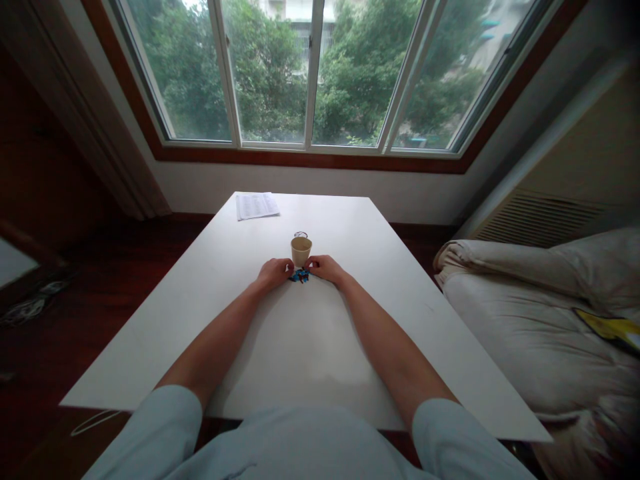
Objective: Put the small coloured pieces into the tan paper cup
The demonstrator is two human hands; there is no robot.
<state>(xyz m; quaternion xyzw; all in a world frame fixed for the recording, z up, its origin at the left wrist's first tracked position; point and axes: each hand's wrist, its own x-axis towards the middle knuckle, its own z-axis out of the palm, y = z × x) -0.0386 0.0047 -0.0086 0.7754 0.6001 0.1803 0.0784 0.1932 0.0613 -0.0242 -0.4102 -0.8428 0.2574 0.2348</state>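
A small blue and black object [300, 275] lies on the white table [300, 347], too small to name. My left hand [275, 272] rests at its left side with fingers curled, pinching it. My right hand [325, 267] mirrors it on the right, fingers also curled onto the object. Just behind the object stands a small tan paper cup [301, 251], upright, close to both hands' fingertips. A thin dark ring or loop [301, 235] lies just beyond the cup.
A sheet of printed paper [257, 205] lies at the table's far left edge. A wide window [310, 73] fills the far wall. A bed with pale bedding [545, 313] stands to the right, dark wooden floor [100, 280] to the left.
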